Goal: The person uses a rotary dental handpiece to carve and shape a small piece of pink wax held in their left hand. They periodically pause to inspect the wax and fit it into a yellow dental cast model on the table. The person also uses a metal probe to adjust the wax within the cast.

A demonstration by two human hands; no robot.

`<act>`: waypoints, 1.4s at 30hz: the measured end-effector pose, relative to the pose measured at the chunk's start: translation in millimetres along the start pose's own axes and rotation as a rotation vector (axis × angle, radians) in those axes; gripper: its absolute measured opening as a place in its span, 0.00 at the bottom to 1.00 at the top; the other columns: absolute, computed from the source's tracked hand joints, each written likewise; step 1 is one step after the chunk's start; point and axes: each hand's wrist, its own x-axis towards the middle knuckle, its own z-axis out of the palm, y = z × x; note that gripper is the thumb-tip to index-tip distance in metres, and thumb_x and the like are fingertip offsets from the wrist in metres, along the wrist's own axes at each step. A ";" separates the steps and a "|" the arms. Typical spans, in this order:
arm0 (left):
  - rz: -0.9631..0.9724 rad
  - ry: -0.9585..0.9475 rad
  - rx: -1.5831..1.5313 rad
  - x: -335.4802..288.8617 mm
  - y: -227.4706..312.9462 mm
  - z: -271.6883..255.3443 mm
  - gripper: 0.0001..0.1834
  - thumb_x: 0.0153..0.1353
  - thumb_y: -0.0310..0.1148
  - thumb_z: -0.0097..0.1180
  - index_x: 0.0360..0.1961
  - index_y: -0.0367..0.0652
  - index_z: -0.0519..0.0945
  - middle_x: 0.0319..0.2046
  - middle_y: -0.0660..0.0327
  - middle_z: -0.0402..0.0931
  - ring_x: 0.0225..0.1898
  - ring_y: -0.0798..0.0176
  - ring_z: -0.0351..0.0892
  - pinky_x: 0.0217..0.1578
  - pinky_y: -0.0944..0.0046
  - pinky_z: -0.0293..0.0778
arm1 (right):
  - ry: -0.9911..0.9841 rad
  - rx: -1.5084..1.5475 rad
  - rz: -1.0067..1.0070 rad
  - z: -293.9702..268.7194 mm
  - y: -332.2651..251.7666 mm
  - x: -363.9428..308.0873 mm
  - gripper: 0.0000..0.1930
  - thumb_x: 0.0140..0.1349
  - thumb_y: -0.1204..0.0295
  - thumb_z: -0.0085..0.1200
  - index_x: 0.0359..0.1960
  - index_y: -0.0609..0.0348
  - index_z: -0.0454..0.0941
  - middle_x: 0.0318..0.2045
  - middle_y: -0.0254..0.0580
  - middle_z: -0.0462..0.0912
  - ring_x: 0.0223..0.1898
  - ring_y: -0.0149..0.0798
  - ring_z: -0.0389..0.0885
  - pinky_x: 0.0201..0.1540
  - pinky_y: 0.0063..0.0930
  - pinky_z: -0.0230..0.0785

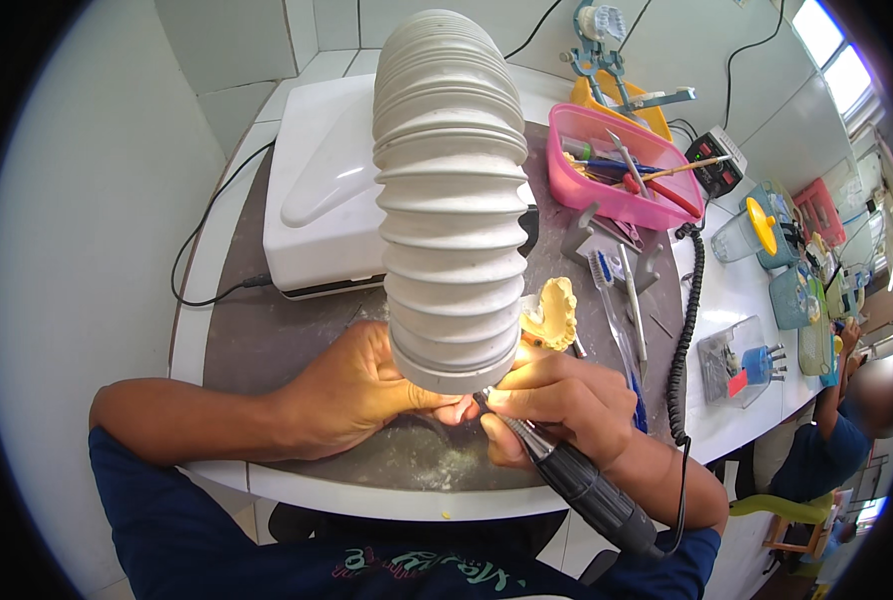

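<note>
My right hand grips a black-and-silver rotary handpiece like a pen, its tip pointing up and left. Across from it my left hand is closed, thumb and fingers pinched together close to the handpiece's tip. Whatever the left fingers hold is mostly hidden, with a pinkish bit showing at their ends that I cannot make out. Right above both hands hangs the mouth of a ribbed white suction hose, covering part of the fingers. Just beyond the right hand lies a yellow dental cast.
A white machine stands behind the hose. Right of it are a pink tub of tools, a grey handpiece rest, a toothbrush and a coiled black cord. A clear box holds burs. Another person sits far right.
</note>
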 end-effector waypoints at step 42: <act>0.021 -0.100 -0.149 1.5 -6.0 -8.5 0.12 0.64 0.24 0.59 0.48 0.35 0.77 0.39 0.60 0.79 0.42 0.69 0.78 0.45 0.69 0.76 | 0.010 -0.002 -0.002 -3.1 1.6 0.7 0.11 0.46 0.79 0.69 0.31 0.62 0.80 0.24 0.43 0.82 0.26 0.40 0.85 0.33 0.29 0.80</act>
